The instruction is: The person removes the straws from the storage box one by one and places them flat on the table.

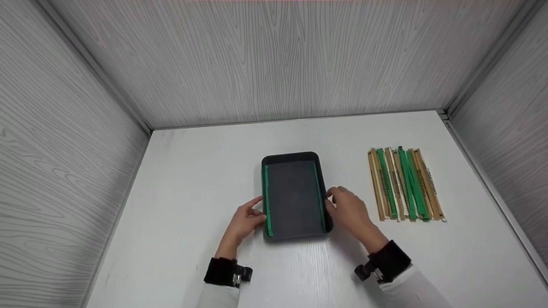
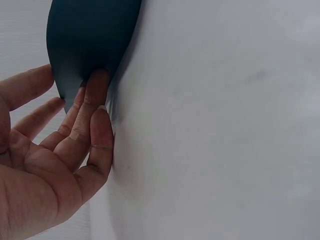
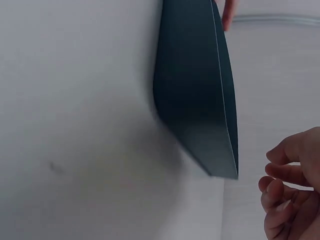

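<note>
A dark rectangular tray [image 1: 295, 196] stands on the white table. Inside it, a long narrow green printed packet [image 1: 269, 201] lies along the left wall, and a second green packet [image 1: 320, 196] along the right wall. My left hand [image 1: 245, 221] holds the tray's left edge. In the left wrist view, that hand's fingers [image 2: 97, 95] touch the tray's outer wall. My right hand [image 1: 350, 211] is beside the tray's right edge, fingers loosely bent. In the right wrist view, the right hand [image 3: 295, 185] appears apart from the tray [image 3: 192, 80], with nothing visible in its fingers.
Right of the tray, several long narrow brown and green printed packets [image 1: 404, 184] lie side by side in a row on the table [image 1: 205, 171]. Grey wood-grain panels [image 1: 274, 60] rise behind and at both sides.
</note>
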`<state>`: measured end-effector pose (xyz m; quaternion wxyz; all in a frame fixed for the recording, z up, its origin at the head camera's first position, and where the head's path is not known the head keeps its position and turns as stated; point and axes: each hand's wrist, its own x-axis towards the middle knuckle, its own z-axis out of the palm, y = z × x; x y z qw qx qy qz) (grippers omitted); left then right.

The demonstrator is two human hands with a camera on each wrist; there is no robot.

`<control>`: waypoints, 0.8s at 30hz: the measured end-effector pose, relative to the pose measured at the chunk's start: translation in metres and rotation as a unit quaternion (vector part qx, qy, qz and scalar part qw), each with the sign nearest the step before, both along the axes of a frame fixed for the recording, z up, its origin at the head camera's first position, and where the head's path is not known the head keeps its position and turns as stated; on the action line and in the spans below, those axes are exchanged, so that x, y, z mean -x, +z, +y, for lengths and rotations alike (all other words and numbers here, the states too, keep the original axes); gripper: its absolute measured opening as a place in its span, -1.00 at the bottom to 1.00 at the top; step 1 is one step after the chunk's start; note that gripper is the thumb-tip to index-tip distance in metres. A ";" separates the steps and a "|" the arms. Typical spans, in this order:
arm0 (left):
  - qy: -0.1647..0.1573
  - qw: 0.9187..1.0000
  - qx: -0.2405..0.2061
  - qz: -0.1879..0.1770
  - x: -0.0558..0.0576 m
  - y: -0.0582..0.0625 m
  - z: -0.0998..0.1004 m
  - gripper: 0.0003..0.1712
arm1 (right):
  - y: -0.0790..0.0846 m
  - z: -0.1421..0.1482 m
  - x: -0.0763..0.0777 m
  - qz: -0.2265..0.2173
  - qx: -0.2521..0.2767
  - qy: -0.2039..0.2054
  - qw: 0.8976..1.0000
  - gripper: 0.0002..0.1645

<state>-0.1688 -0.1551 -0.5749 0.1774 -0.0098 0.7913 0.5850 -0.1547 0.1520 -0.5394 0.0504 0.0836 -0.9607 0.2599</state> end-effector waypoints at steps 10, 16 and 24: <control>0.000 1.000 -0.003 -0.003 0.002 -0.001 0.000 -0.28 | -0.017 -0.064 0.000 -0.039 -0.009 0.129 0.991 -0.72; 0.002 1.000 -0.008 -0.005 0.000 -0.003 -0.001 -0.28 | -0.027 -0.085 0.001 -0.051 -0.074 0.223 0.971 -0.61; -0.001 1.000 -0.011 -0.002 0.001 -0.002 -0.002 -0.28 | -0.030 -0.099 0.006 -0.079 -0.140 0.273 0.948 -0.52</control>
